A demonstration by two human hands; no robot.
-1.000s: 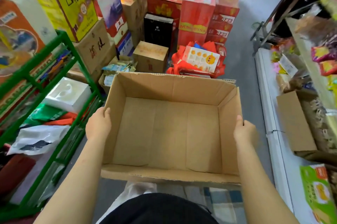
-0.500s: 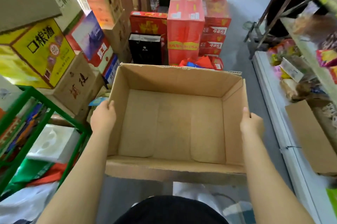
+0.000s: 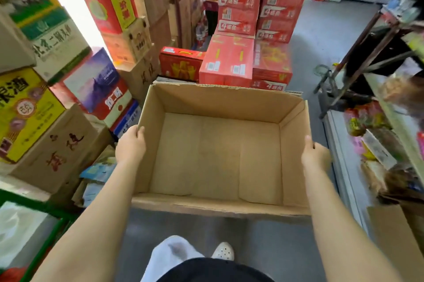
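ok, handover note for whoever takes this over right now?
Left hand: holds the left wall of the cardboard box, thumb at the rim.
Right hand: holds the right wall.
Box: open-topped, empty, carried level above the aisle floor, red cartons just beyond it.
Done: box is up off the floor.
Left: probably set it down or fill it; nothing inside yet.

I'm seeing a small grocery shop: red drink cartons stacked at 12 o'clock, printed liquor cartons piled at 9 o'clock, packaged snacks displayed at 3 o'clock along a grey aisle.
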